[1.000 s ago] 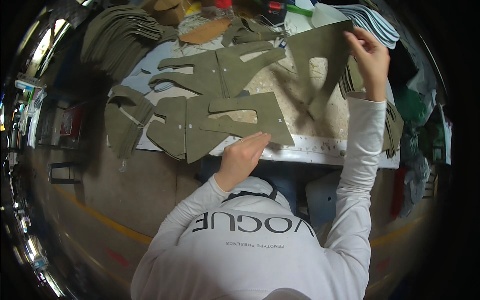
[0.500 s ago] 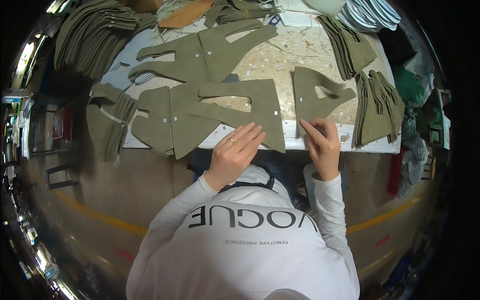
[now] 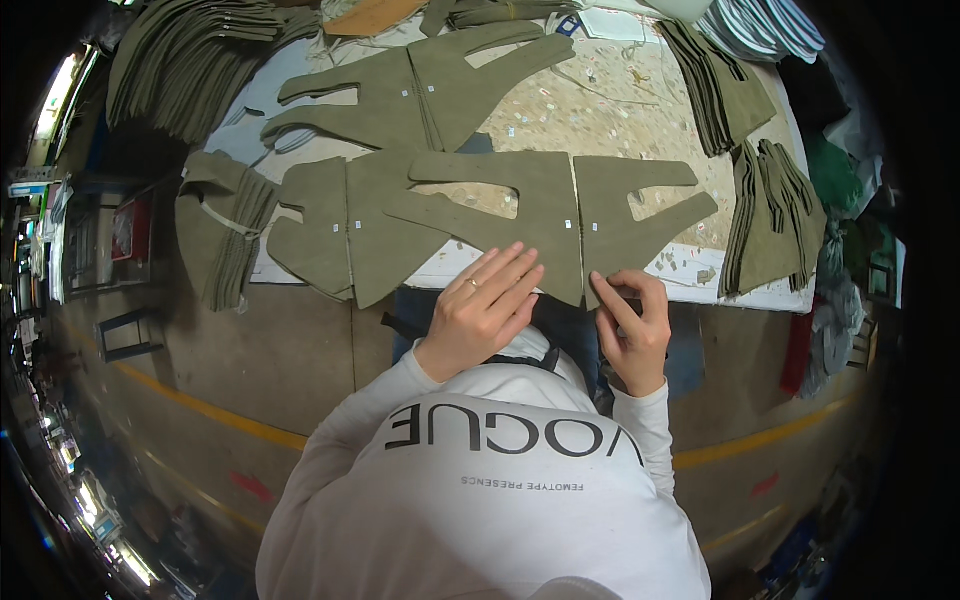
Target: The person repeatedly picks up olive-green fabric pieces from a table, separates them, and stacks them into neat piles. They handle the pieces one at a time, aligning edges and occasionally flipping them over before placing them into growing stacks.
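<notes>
My left hand (image 3: 485, 305) lies flat, fingers stretched out, on the lower edge of an olive-green cut fabric panel (image 3: 545, 215). A small white sticker is near that panel's straight right edge. Alongside, a thin gap apart, a similar fabric piece (image 3: 608, 190) rests on the table with its own sticker. Its lower corner is pinched between the thumb and finger of my right hand (image 3: 635, 325). Two more olive panels (image 3: 310, 230) lie side by side to the left, the inner one overlapping the panel under my left hand.
Beyond them, another pair of olive panels (image 3: 385, 100) lies on the worn tabletop (image 3: 560, 105). Stacks of olive pieces stand at the left (image 3: 225, 235), far left (image 3: 185, 60), right (image 3: 770, 225) and far right (image 3: 715, 90). White layered pieces (image 3: 765, 30) sit at the back right corner.
The right-hand fabric piece has moved left and lies flatter, its straight edge now close along the neighbouring panel. My right hand has come nearer to me with its corner. My left hand stays on its panel.
</notes>
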A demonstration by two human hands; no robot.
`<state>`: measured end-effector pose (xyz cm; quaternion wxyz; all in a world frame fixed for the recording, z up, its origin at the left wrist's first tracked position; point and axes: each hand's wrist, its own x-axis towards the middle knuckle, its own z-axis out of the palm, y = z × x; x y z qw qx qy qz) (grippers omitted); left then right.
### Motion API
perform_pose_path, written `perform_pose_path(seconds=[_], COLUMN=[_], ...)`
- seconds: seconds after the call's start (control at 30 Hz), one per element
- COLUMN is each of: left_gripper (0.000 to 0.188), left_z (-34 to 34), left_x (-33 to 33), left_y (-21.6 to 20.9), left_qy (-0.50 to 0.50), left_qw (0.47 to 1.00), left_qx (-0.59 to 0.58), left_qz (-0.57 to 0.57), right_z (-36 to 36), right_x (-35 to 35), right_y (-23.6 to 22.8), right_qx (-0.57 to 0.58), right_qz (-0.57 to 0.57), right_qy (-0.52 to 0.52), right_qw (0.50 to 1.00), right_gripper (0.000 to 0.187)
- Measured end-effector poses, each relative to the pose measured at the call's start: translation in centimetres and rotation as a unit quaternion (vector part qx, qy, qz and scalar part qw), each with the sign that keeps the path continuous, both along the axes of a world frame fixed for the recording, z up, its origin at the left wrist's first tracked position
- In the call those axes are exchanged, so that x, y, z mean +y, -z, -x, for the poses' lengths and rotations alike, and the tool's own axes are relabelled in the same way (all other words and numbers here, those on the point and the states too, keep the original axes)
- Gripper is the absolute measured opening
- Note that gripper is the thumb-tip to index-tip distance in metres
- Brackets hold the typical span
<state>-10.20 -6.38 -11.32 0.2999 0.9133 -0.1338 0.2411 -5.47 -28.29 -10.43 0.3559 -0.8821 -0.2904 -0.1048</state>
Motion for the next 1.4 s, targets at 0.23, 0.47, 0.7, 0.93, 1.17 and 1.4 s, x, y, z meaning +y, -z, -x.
perform_pose_path(seconds=[0.23,0.47,0.7,0.93,1.17,1.4], left_gripper=[0.018,0.023,0.051,0.048,0.049,0.047], left_z=[0.8,3.6,5.1,4.9,5.2,5.1], left_x=[4.5,15.2,17.2,16.8,17.3,17.5], left_y=[-3.3,-4.9,-3.2,-3.1,-2.4,-2.3], left_qy=[-0.157,-0.404,-0.475,-0.501,-0.491,-0.483], left_qw=[0.983,0.910,0.853,0.845,0.857,0.862], left_qx=[0.028,0.098,0.197,0.160,0.157,0.152], left_qz=[0.087,0.003,-0.093,-0.099,-0.023,-0.022], right_z=[-0.6,-2.9,-4.0,-3.2,-2.9,-1.6], right_x=[-0.2,-0.7,1.4,2.1,4.8,15.0], right_y=[-1.6,-3.4,-0.4,-0.3,-3.8,-3.0], right_qx=[0.046,0.104,0.005,0.004,0.020,0.003], right_qz=[0.010,0.025,0.049,0.046,-0.018,-0.066], right_qy=[-0.037,-0.095,0.043,0.056,-0.004,-0.287], right_qw=[0.998,0.990,0.998,0.997,1.000,0.956], right_gripper=[0.038,0.041,0.042,0.040,0.035,0.025])
